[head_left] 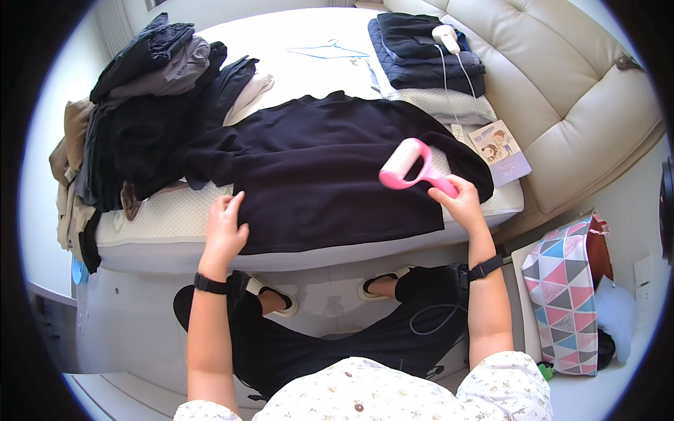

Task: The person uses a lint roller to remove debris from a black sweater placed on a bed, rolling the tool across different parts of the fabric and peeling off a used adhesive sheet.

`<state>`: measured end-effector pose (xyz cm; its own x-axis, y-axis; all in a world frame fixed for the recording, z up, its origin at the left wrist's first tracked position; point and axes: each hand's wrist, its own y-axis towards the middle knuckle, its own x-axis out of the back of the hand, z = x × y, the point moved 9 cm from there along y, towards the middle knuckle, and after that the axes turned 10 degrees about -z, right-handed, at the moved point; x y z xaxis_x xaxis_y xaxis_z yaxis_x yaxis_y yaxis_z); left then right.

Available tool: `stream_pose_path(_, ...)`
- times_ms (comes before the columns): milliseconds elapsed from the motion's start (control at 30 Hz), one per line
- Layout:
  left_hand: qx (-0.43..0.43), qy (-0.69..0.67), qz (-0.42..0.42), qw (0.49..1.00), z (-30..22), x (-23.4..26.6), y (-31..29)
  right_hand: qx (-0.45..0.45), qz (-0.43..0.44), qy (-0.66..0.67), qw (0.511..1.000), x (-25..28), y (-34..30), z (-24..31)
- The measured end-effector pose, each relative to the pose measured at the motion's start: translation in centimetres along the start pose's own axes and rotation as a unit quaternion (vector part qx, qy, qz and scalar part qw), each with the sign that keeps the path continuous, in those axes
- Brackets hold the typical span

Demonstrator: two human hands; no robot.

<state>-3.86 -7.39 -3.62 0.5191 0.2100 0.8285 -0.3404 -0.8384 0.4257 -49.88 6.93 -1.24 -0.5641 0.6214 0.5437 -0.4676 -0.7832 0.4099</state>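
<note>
My right hand is wrapped round the pink handle of a lint roller. Its white roll is held over the right part of a black long-sleeved top. The top lies spread on the bed, collar at the far side, one sleeve out to each side and its hem near the bed's front edge. At the garment's lower left edge is my left hand, fingers and thumb apart, with nothing visible in it.
Dark clothes are heaped in a pile on the bed's left. At the back right, folded dark clothes carry a white corded device. A book lies beside the padded headboard. A triangle-patterned bag stands at lower right; a blue hanger lies far back.
</note>
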Motion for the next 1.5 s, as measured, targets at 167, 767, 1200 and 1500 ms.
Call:
stream_pose_path(167,-0.027,-0.118,0.114,0.986,-3.4,-3.9,0.1,0.010,0.175,-0.051,0.983,-11.0,-1.1,7.0)
stream_pose_path(767,0.074,-0.016,0.227,0.971,-2.5,-6.5,-0.4,-0.109,0.130,-0.315,0.934,6.5,1.8,-10.4)
stream_pose_path(1200,-0.144,-0.192,0.067,0.968,-14.3,-6.3,-0.3,-0.115,0.001,-0.083,0.990,13.7,-3.7,-1.7)
stream_pose_path(1500,-0.320,-0.127,0.097,0.934,-29.0,-13.8,-4.9,-0.021,0.042,-0.352,0.935,5.3,-8.8,8.0)
